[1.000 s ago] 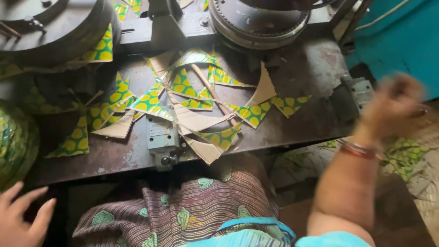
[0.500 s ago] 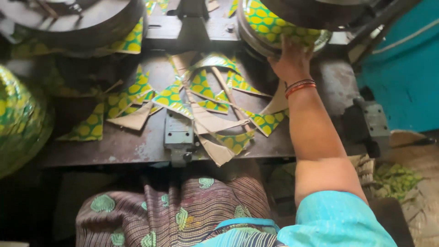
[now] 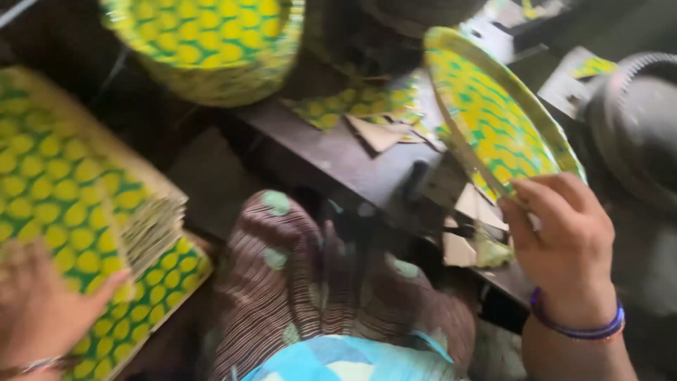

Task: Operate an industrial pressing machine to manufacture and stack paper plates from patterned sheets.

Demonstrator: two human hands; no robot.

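My right hand (image 3: pixel 564 233) pinches the rim of a green-and-yellow patterned plate (image 3: pixel 493 113), tilted over the metal bench (image 3: pixel 331 152). My left hand (image 3: pixel 42 303) (blurred, fingers spread) presses on the stack of patterned sheets (image 3: pixel 63 176) beside my knee. Offcuts (image 3: pixel 381 130) litter the bench.

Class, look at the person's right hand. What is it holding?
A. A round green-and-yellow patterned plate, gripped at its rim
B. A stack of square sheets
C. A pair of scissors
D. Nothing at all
A: the right hand pinches the rim of the round patterned plate, tilted above the workbench.
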